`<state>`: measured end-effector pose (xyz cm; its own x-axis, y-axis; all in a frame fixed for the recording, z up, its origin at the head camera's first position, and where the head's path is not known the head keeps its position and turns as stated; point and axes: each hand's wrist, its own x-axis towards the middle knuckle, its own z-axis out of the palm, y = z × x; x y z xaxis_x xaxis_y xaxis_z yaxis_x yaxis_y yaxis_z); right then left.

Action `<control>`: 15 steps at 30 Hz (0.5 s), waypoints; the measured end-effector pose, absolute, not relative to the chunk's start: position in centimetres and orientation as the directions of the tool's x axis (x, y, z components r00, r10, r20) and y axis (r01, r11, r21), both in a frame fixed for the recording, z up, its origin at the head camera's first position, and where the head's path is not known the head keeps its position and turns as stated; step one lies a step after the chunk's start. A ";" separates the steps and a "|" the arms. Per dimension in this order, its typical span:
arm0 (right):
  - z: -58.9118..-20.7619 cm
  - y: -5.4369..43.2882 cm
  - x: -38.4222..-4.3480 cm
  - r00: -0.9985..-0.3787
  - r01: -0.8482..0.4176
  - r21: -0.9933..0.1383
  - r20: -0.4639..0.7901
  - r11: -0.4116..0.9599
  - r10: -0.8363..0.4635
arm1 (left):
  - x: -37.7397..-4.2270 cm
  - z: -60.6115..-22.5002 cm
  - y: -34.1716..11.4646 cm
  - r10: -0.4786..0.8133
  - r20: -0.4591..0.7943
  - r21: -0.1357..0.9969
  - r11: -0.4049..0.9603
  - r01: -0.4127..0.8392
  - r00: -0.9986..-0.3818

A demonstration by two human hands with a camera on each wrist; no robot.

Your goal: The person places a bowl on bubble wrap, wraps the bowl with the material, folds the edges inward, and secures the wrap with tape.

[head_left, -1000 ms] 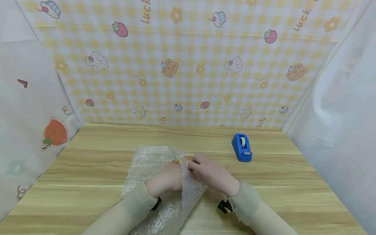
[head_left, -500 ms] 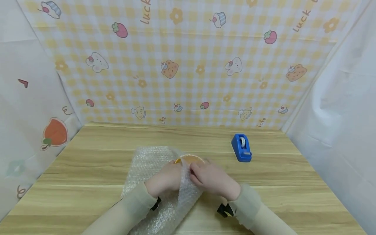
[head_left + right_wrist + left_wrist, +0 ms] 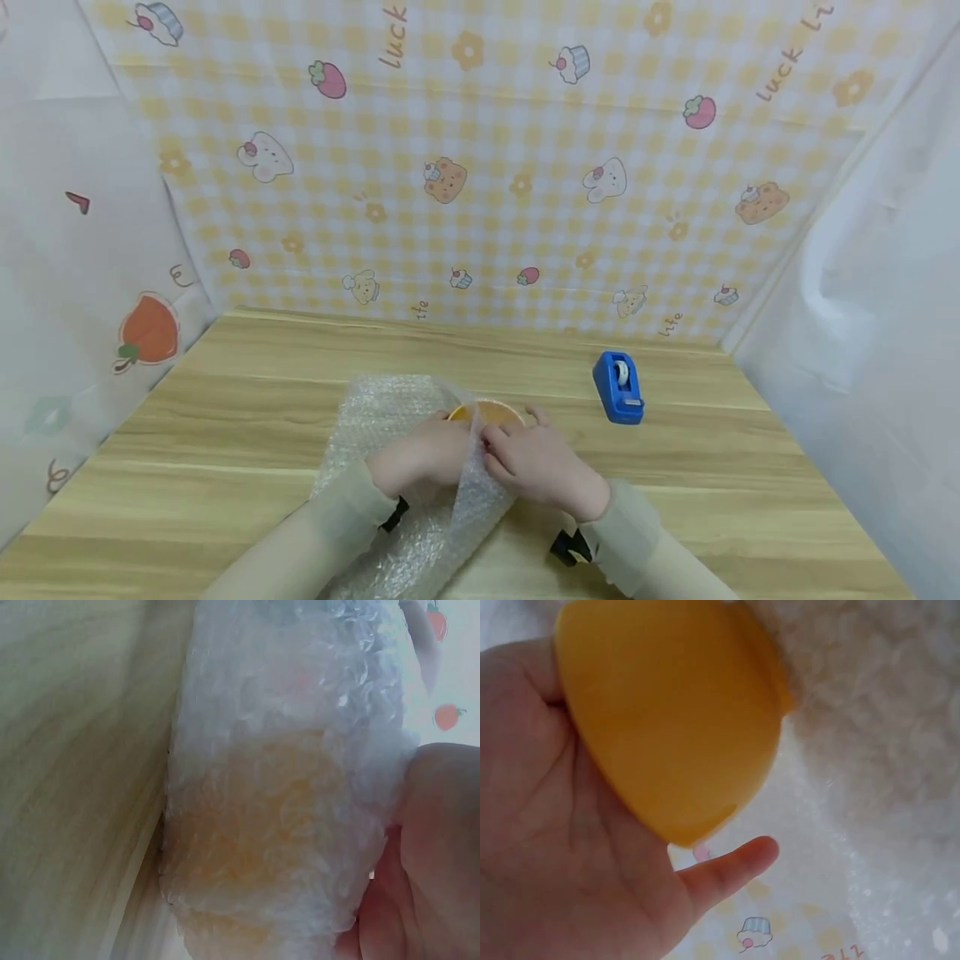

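Soft even light, 2 blurry wrist views, glints on bubble wrap [image 3: 420, 546]

The left wrist view cuts off the bowl [image 3: 671, 712], which hides some left fingers [image 3: 735, 870]; the head view cuts off the bubble wrap [image 3: 420, 533], which blurs the bowl in the right wrist view

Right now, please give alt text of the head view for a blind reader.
A person's left hand, partly behind bubble wrap, holds an orange bowl; the right hand grips the wrap. On the wooden table, farther back to the right, stands a blue tape dispenser.
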<state>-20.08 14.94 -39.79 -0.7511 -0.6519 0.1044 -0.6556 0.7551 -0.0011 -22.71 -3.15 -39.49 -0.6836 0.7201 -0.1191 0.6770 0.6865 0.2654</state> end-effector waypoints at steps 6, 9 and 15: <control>-39.9 14.6 -19.9 -0.735 -0.665 0.063 0.121 0.744 -0.667 | -23.0 -38.4 -4.0 0.735 -0.168 0.331 0.669 0.665 -0.656; -40.0 14.6 -19.9 -0.715 -0.674 0.113 0.145 0.730 -0.684 | -22.9 -37.7 -4.5 0.755 -0.141 0.363 0.641 0.676 -0.640; -40.6 14.7 -20.1 -0.687 -0.677 0.183 0.188 0.713 -0.702 | -22.8 -36.1 -5.4 0.786 0.013 0.282 0.590 0.757 -0.618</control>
